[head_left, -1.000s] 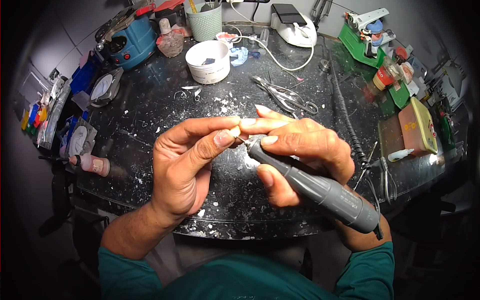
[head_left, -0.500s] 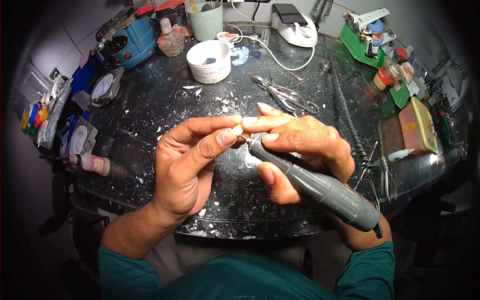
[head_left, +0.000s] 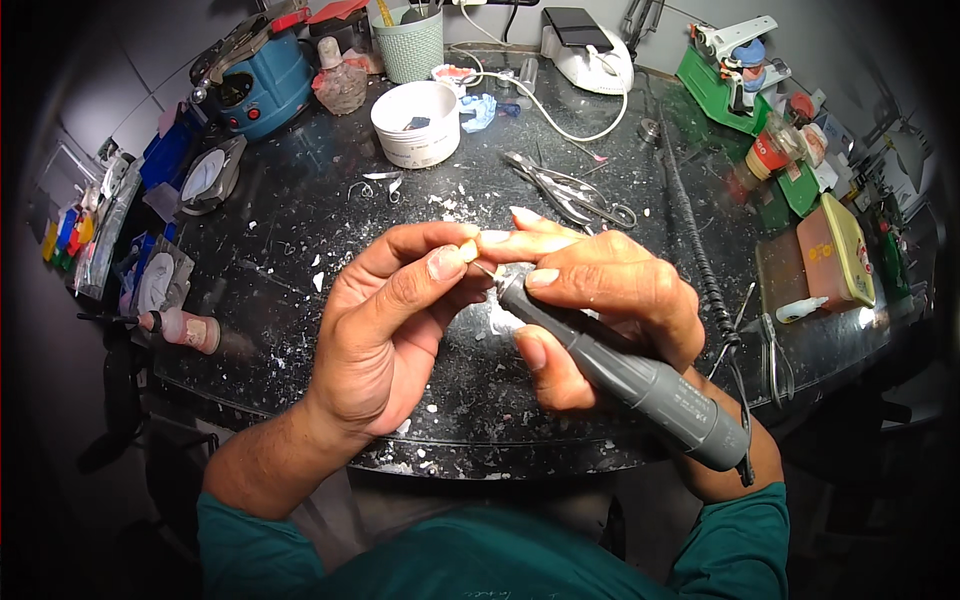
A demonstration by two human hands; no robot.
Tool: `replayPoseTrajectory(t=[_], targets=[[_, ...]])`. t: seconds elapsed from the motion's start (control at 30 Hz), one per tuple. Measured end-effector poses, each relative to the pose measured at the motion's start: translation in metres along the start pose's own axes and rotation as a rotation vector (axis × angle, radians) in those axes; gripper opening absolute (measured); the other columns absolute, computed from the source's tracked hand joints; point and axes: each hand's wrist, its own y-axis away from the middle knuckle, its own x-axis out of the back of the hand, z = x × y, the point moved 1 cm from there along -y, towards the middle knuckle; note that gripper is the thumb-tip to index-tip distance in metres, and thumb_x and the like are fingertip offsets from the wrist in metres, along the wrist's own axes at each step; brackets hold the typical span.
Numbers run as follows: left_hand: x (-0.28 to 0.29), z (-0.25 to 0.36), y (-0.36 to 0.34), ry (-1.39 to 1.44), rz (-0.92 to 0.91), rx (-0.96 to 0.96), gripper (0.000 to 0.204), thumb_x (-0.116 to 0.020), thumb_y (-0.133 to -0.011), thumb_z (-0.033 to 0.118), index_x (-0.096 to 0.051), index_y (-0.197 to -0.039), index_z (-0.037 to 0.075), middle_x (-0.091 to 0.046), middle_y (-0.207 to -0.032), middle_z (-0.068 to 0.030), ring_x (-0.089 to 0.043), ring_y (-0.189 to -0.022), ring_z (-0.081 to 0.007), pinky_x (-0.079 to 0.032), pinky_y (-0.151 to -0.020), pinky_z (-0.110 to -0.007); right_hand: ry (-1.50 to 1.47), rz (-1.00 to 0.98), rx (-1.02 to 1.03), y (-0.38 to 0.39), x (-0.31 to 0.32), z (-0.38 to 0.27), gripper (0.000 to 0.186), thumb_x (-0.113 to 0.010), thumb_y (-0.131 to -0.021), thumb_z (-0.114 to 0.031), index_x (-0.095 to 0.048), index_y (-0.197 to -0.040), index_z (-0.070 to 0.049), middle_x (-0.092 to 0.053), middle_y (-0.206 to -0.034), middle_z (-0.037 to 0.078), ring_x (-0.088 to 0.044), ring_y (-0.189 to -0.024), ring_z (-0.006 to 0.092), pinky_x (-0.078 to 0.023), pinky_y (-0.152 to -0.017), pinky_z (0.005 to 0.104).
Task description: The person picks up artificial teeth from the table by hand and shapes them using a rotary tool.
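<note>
Between the thumb and index finger of my left hand (head_left: 372,325) is a small yellowish, tooth-like piece (head_left: 469,250), partly covered by the fingertips. My right hand (head_left: 625,285) is wrapped around a dark grey rotary handpiece (head_left: 640,385), its thin metal bur pointing up and left at the piece. Whether the bur tip touches the piece, I cannot tell. The right index fingertip rests close against the piece and the left fingertips. Both hands are over the near middle of a black bench (head_left: 270,350) strewn with white chips and dust.
Beyond my hands lie pliers (head_left: 565,190) and a white tub (head_left: 415,125). A coiled cord (head_left: 700,240) runs down the right side, near more pliers (head_left: 775,360). At left are a pink bottle (head_left: 190,330) and a blue machine (head_left: 262,95); at right, a lidded box (head_left: 835,255).
My left fingertips and the small piece have shifted slightly up and left, and the piece looks turned. The handpiece's rear end has dropped a little down and left.
</note>
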Motion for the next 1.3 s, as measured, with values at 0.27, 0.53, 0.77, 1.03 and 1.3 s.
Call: replayPoseTrajectory(t=[0.27,0.53,0.77,1.03,1.3], targets=[[0.0033,0.0024,0.0007,0.128,0.015,0.124,0.022,-0.062,-0.099,0.008,-0.063,-0.12,0.0,-0.07,-0.111,-0.0115,-0.068,-0.102,-0.0171,-0.054,-0.097,-0.031,0.0,0.017,-0.011,-0.0002,-0.0021,0.0005,0.039,-0.083,-0.068,0.001,-0.065,-0.103,-0.001,-0.074,-0.101,0.019,-0.074,-0.1,0.0321,-0.057,-0.094,0.0481],[0.0031,0.0036,0.0014,0.074,0.018,0.039,0.026,-0.061,-0.098,0.006,-0.064,-0.122,-0.002,-0.071,-0.112,-0.0134,-0.069,-0.103,-0.0179,-0.053,-0.097,-0.033,0.004,0.013,0.013,-0.0004,0.0009,-0.0012,0.04,-0.084,-0.069,0.002,-0.065,-0.104,-0.001,-0.074,-0.099,0.018,-0.074,-0.101,0.0327,-0.058,-0.093,0.0491],[0.0027,0.0036,0.0009,0.075,-0.018,0.026,0.023,-0.061,-0.097,0.006,-0.064,-0.119,-0.001,-0.072,-0.105,-0.0117,-0.069,-0.101,-0.0173,-0.053,-0.098,-0.034,0.022,-0.092,0.045,-0.0004,0.0039,-0.0033,0.04,-0.078,-0.083,-0.005,-0.056,-0.115,0.0,-0.068,-0.096,0.02,-0.071,-0.106,0.04,-0.051,-0.1,0.0573],[0.002,0.0045,0.0013,0.072,-0.032,0.057,0.021,-0.062,-0.097,0.006,-0.064,-0.117,-0.001,-0.072,-0.103,-0.0116,-0.069,-0.099,-0.0183,-0.053,-0.097,-0.035,-0.027,0.032,0.012,-0.0004,-0.0018,-0.005,0.042,-0.085,-0.069,0.003,-0.064,-0.106,0.0,-0.072,-0.096,0.018,-0.074,-0.098,0.0352,-0.059,-0.091,0.0485],[-0.0005,0.0035,0.0017,0.057,-0.016,0.057,0.021,-0.065,-0.095,0.005,-0.064,-0.115,-0.001,-0.072,-0.102,-0.0128,-0.069,-0.099,-0.0198,-0.053,-0.097,-0.036,-0.023,0.092,0.039,-0.0005,-0.0045,-0.0021,0.041,-0.083,-0.069,0.006,-0.065,-0.106,0.001,-0.071,-0.092,0.017,-0.074,-0.093,0.0343,-0.062,-0.08,0.0416]])
